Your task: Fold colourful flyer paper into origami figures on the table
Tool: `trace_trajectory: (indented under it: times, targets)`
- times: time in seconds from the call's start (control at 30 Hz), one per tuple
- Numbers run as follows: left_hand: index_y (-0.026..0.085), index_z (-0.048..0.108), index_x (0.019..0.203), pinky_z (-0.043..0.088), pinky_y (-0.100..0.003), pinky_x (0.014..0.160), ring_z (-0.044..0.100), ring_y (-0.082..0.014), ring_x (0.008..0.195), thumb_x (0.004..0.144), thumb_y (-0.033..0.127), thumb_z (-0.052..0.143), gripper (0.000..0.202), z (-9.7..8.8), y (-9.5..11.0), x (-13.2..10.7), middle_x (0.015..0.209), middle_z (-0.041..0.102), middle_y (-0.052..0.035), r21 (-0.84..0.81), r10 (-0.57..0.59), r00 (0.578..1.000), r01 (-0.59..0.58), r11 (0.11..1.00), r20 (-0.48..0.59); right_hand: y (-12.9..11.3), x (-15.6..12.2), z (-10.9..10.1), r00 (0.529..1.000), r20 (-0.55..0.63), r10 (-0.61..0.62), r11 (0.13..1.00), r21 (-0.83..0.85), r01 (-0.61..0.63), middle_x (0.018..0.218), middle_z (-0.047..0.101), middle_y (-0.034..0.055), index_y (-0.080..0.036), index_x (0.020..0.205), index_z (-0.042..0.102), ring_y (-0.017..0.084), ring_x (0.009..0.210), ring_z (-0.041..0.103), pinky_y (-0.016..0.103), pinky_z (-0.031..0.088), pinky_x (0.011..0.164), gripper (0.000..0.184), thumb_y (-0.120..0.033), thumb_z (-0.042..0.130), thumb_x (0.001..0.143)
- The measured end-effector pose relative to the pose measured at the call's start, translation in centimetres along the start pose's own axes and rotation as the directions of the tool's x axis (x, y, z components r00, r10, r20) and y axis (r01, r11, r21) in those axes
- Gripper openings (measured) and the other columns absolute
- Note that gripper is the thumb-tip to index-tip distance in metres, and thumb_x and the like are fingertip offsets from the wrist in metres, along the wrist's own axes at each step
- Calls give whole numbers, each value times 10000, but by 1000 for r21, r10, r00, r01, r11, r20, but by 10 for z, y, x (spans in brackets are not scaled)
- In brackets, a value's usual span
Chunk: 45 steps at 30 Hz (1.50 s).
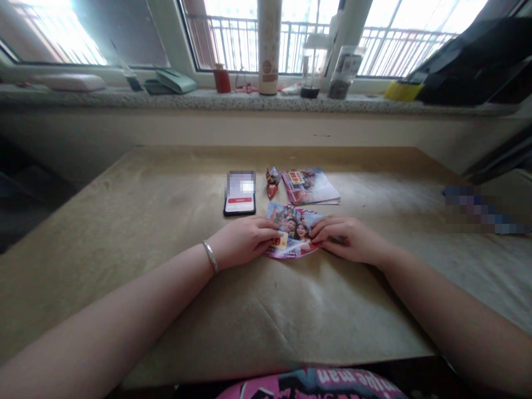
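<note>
Left hand point(243, 241) and right hand point(349, 241) pressed, fingers curled, onto opposite edges of one leaflet point(293, 235) lying flat on the tabletop point(145, 221) near the body, seemingly to pin it for creasing; actual pinching of the edges not discernible. Just beyond, within easy reach: one phone point(240, 194), one small folded paper piece point(272, 182), one stack of similar leaflets point(310, 185).

Flyer stack point(311, 188): yellow tag "699". Front flyer point(293, 230): tag part hidden, txt illegible.
</note>
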<state>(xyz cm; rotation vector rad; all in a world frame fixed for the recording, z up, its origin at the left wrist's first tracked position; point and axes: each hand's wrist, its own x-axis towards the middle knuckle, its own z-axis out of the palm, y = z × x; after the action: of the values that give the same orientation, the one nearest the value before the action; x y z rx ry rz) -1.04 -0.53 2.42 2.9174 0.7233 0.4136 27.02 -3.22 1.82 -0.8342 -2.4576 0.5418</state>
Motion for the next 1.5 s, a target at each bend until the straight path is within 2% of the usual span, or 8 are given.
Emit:
trace_trajectory:
  times: [0.23,0.43,0.67,0.9,1.1,1.23,1.3,1.5]
  targets:
    - [236,646,1124,506,-333,899,592,-193,1036,909,204,442,298,-4,4,1,1143,653,-52,62,171,982,-177,982,85,6,-6,-13,998,66,24,997,67,-28,957,717,62,-223,924,724,157,927,654,310,526,845,188,-211,547,863]
    - [197,521,1299,400,-409,1063,442,-235,1287,917,287,469,396,7,-1,-3,1409,451,-121,19,2,998,-3,1000,56,10,-7,-18,995,86,59,992,108,-68,950,717,67,-225,896,725,171,933,649,335,516,855,174,-250,556,860]
    - [260,606,1220,443,-449,1008,502,-267,1224,901,313,500,340,5,3,-1,1362,506,-115,18,47,997,-48,999,56,4,-4,-18,984,115,132,990,40,-138,869,691,76,-191,786,672,177,847,620,348,490,814,257,-286,465,906]
    - [229,595,1226,481,-357,958,561,-191,1121,920,187,424,353,3,7,1,1227,627,-52,-100,119,992,-115,988,40,7,-2,-4,958,-37,283,953,123,-276,874,671,58,-192,779,646,175,828,612,321,491,788,233,-319,477,879]
    - [313,617,1187,456,-408,945,524,-226,1128,894,210,483,338,5,9,2,1260,574,-67,-45,148,988,-146,988,36,3,2,10,928,-80,363,928,122,-352,831,641,51,-183,820,664,163,771,598,295,488,718,204,-286,494,864]
    - [352,623,1172,456,-435,906,548,-225,1019,889,253,493,327,5,12,4,1144,588,-85,8,107,994,-107,994,33,0,6,13,927,-144,348,938,62,-342,841,621,57,-175,844,681,167,809,585,301,468,752,188,-250,509,858]
    - [315,607,1201,474,-416,886,556,-223,1003,892,253,478,340,5,12,4,1098,608,-92,6,103,994,-103,995,38,0,7,14,924,-173,341,940,32,-341,835,616,60,-175,837,685,171,813,579,307,464,756,184,-240,514,856]
    - [170,588,1184,453,-350,1003,515,-203,1180,862,158,465,345,9,10,4,1240,600,-76,-98,125,991,-121,988,38,2,9,15,921,-181,345,935,-20,-355,833,631,66,-174,859,697,184,820,578,325,458,767,185,-229,520,855]
